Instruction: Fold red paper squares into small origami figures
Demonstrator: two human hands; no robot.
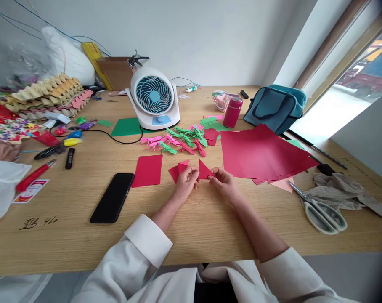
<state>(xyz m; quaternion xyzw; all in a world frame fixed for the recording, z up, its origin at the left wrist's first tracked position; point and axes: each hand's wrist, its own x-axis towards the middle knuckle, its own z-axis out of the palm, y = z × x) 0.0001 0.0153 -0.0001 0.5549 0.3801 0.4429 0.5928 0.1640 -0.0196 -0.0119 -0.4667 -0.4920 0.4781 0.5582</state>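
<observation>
Left hand (pixel 187 181) and right hand (pixel 225 182) pinch 1 folded red paper (pixel 204 171) at opposite sides, probably to steady its creases. It sits between them, short of the folded paper figures (pixel 183 139). Red sheets (pixel 260 153) beside right hand, presumably for easy reach. Wooden table (pixel 191 235), pale wall (pixel 210 38), bright window (pixel 345 86) at right.

folded red paper (pixel 204 171), partly hidden
</observation>
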